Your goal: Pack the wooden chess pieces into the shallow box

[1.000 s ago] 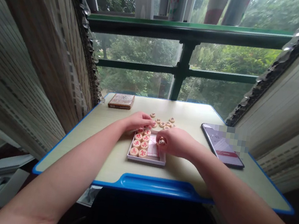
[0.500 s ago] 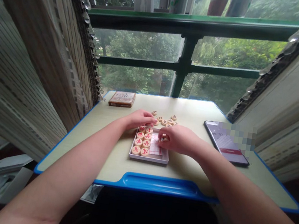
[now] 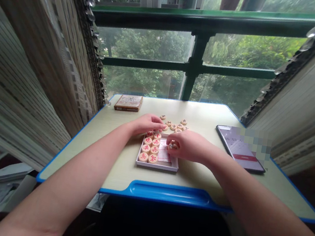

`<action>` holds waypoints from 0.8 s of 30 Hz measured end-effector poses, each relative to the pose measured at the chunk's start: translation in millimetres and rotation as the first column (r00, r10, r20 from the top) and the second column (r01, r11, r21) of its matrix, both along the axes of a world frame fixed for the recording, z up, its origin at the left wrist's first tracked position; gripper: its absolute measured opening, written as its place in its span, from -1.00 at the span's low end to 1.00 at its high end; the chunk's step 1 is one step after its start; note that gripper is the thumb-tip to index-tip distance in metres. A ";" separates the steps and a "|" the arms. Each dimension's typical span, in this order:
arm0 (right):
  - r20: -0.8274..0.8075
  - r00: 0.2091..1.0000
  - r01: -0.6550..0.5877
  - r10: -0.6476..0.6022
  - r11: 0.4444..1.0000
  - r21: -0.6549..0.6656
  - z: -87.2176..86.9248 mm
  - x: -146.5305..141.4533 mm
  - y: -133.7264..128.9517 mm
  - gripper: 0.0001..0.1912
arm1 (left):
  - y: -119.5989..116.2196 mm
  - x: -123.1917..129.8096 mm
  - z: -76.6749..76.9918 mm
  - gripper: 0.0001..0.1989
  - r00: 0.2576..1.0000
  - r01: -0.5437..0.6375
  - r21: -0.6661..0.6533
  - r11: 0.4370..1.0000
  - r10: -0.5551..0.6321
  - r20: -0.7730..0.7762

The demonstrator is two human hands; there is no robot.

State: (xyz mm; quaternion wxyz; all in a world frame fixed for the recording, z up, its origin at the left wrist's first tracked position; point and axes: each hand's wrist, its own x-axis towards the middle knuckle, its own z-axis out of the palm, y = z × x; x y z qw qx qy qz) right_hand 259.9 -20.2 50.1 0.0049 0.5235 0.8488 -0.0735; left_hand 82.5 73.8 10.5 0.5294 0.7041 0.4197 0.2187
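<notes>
Red-lettered xiangqi pieces [image 3: 154, 150] lie in two columns in the white box [image 3: 156, 166] just below the frame's centre, which looks about half filled. The right hand [image 3: 187, 145] pinches another piece [image 3: 173, 146] over its right part; the left hand [image 3: 148, 123] (grip unclear) meets a loose piece [image 3: 165, 128] beyond the far rim, where the other loose pieces [image 3: 180, 126] remain.

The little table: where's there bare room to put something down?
There's bare tabletop on the left, between the brown box and left forearm, and at the back right, between the loose pieces and the phone. It's crowded in the middle: the left hand, right hand, open white box and those pieces sit close together.
</notes>
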 end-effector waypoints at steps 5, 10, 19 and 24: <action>-0.003 1.000 0.002 -0.001 0.997 0.080 3.4 -0.4 -3.2 -0.63 | 1.3 -0.7 -1.2 -0.63 1.000 0.008 -0.008 1.000 -0.008 0.015; 0.079 0.997 -0.018 0.007 0.990 0.140 3.4 -4.3 -5.7 -0.56 | 1.6 -0.4 -2.2 -0.61 1.000 0.002 0.008 1.000 -0.002 0.009; 0.181 0.983 -0.046 0.018 0.987 0.153 -4.7 -7.7 -1.8 -0.51 | 1.4 0.2 -1.9 -0.61 1.000 -0.009 0.017 1.000 0.009 0.011; 0.197 0.980 -0.064 0.032 0.985 0.158 -5.1 -8.6 -1.0 -0.46 | 1.7 0.1 -2.0 -0.63 1.000 -0.012 0.017 1.000 0.012 0.001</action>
